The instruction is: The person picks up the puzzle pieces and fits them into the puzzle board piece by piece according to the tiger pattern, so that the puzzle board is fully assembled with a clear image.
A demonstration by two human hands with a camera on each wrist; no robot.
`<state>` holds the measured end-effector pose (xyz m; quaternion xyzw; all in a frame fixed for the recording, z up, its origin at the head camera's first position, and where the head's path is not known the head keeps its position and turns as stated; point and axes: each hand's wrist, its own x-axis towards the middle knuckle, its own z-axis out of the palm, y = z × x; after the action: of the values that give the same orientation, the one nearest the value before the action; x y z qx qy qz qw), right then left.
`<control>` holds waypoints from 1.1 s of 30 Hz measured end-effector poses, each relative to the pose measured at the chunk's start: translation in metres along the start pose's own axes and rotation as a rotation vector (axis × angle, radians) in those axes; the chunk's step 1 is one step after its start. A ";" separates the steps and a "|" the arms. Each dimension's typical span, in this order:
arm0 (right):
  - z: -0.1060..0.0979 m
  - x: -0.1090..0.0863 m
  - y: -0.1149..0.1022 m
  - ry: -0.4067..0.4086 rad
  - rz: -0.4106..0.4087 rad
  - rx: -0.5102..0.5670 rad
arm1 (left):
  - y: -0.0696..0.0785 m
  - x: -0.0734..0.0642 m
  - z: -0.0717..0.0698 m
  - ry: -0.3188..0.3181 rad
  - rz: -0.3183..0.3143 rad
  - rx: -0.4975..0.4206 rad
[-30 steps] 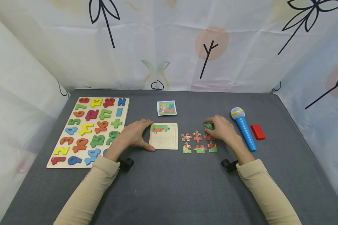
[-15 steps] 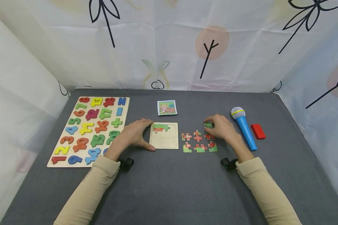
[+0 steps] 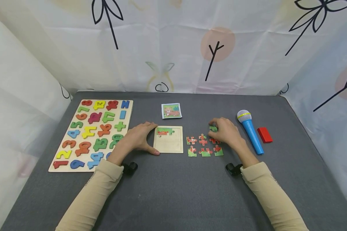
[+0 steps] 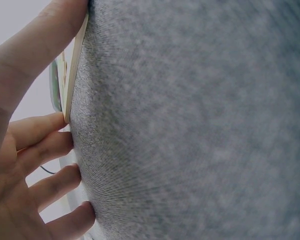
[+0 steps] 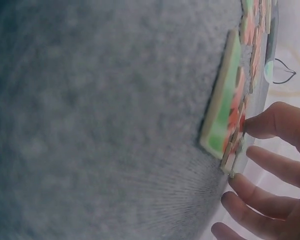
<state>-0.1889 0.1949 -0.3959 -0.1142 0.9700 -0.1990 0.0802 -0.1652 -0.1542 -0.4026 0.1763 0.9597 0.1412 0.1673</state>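
My left hand [image 3: 138, 136] grips the left side of a square wooden puzzle tray [image 3: 173, 144], thumb at its near corner and index finger at its far corner. A joined green-and-red puzzle section [image 3: 165, 131] lies in the tray's upper left. To the right, my right hand [image 3: 226, 131] holds a green puzzle piece [image 3: 213, 128] between thumb and index finger, low over the table. Loose puzzle pieces [image 3: 205, 152] lie in rows between that hand and the tray. In the right wrist view, a green-and-red piece [image 5: 222, 115] lies flat just beside the fingers.
A picture card [image 3: 171, 111] lies beyond the tray. At left is a wooden board [image 3: 75, 126] of coloured numbers. A blue toy microphone [image 3: 251, 133] and a red block [image 3: 265, 135] lie to the right of my right hand. White printed cloth [image 3: 173, 48] hangs behind the table.
My right hand has shifted very slightly left with the green puzzle piece between its fingers. The left hand and the tray stay where they were.
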 end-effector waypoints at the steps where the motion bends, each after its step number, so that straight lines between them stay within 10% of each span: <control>1: 0.000 0.000 -0.001 0.004 0.000 -0.005 | 0.000 0.000 0.000 0.000 0.001 0.003; 33: 0.020 0.011 -0.078 0.043 -0.218 -0.005 | -0.001 0.000 -0.001 0.004 0.008 0.001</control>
<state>-0.1810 0.1151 -0.3842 -0.2151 0.9538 -0.2065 0.0369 -0.1662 -0.1551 -0.4025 0.1798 0.9595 0.1417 0.1644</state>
